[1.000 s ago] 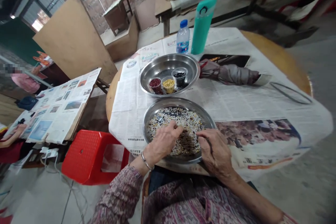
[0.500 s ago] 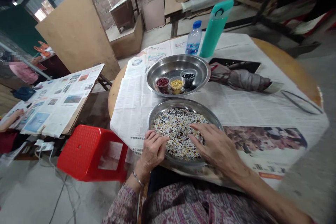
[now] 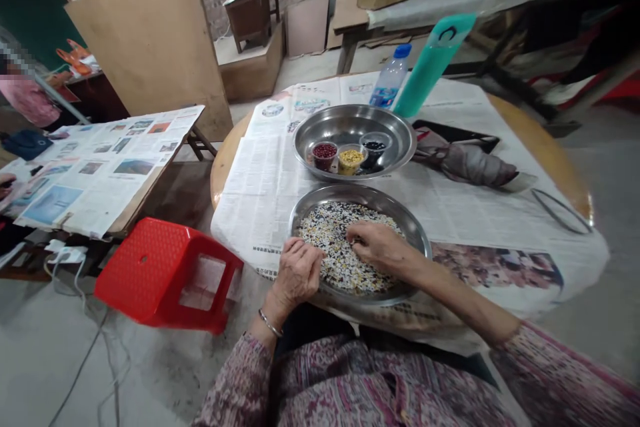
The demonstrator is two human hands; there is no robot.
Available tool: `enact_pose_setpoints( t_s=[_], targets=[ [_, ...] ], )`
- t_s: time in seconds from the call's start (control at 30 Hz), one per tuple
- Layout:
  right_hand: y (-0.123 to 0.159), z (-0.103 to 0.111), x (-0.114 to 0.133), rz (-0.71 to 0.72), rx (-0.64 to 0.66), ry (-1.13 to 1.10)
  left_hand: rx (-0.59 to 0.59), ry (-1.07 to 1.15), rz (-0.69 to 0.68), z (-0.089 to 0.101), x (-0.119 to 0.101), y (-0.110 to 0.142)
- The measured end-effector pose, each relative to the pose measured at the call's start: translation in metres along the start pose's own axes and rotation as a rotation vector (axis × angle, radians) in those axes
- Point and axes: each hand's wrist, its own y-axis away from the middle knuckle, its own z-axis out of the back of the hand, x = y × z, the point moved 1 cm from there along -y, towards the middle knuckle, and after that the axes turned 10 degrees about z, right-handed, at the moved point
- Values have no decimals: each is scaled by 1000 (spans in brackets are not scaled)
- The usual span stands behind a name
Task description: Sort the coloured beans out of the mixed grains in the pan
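While left hand (image 3: 296,275) and right hand (image 3: 379,245) half-curl fingers (image 3: 357,232) over grains (image 3: 340,260), a steel basin (image 3: 320,121) sits beyond.

You wear a long blouse (image 3: 350,393) in a mottled plum, pink and white print, with matching left sleeve (image 3: 230,380) and right sleeve (image 3: 565,380). A thin silver bangle (image 3: 271,324) circles your left wrist (image 3: 261,320).

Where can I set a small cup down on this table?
Open newspaper lies left of the upper steel tray, and more lies right of the lower, grain-filled tray, below the folded umbrella. Crowded: the back, by the water bottle and teal flask, and between the trays.
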Motion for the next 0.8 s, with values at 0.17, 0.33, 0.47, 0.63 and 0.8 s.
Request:
enact_pose_setpoints(
  t_s=[0.17, 0.33, 0.47, 0.63, 0.8],
  targets=[
    [32, 8, 7, 60, 16, -95, -8, 27, -2, 0, -1, 0],
    [34, -12, 41, 246, 66, -183, -25, 3, -19, 1, -2, 0],
    [7, -15, 50, 388, 82, -71, -54, -17, -13, 0, -1, 0],
    [-9, 4, 12, 151, -81, 214, -33, 5, 7, 0, -1, -1],
    [5, 4, -8, -44, -96, 288, -17, 19, 17, 0, 0, 0]
  ],
)
